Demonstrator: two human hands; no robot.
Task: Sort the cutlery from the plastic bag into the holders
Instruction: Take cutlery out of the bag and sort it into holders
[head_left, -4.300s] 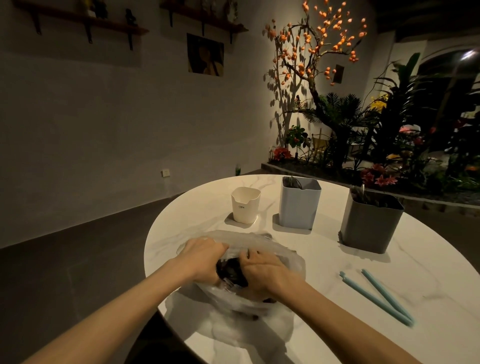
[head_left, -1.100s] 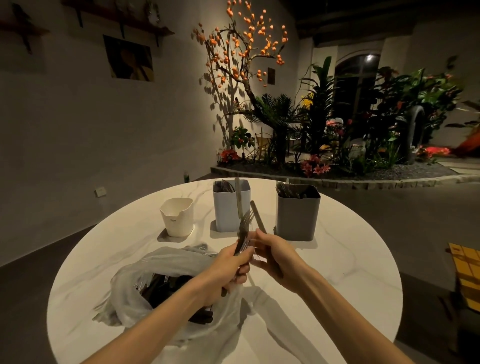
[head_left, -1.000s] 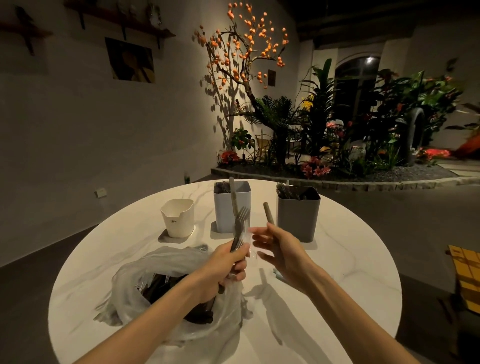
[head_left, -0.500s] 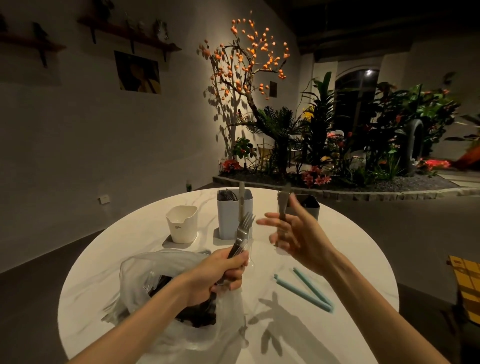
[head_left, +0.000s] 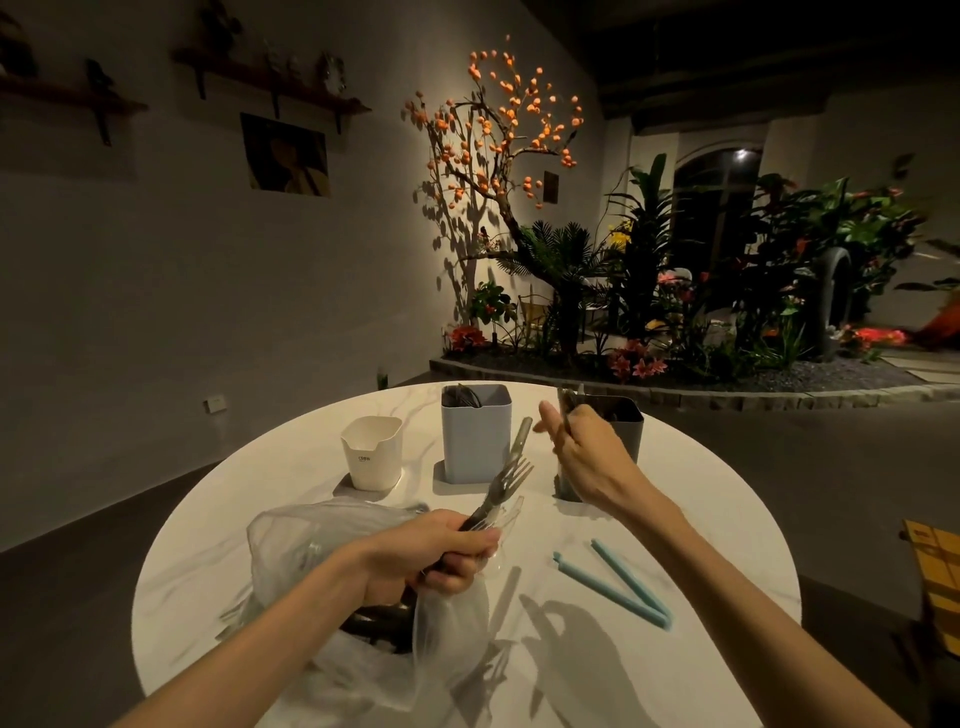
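A single dark piece of cutlery (head_left: 566, 410) is pinched between the fingers of the right hand (head_left: 592, 460) and is held just above the mouth of the dark grey rectangular plastic holder (head_left: 626, 431) at the far right of the round white marble table (head_left: 701, 519); whether it is a knife or a spoon cannot be told in the dim light. The step in hand is judged to be the dropping of that piece into this holder, so the next move calls for the handle to be lowered inside the rim before the pinch is let go. A bundle of dark plastic forks (head_left: 506, 486) is clenched in the left hand (head_left: 431, 556), tines up, over the crumpled clear plastic bag (head_left: 311, 540) at the near left, in which more dark cutlery is still seen. Dark utensils stand in the pale blue rectangular holder (head_left: 475, 441) at the far middle. The small cream cup-shaped holder (head_left: 373, 452) to its left appears empty. Two light blue sealing sticks (head_left: 618, 584) lie on the near right.
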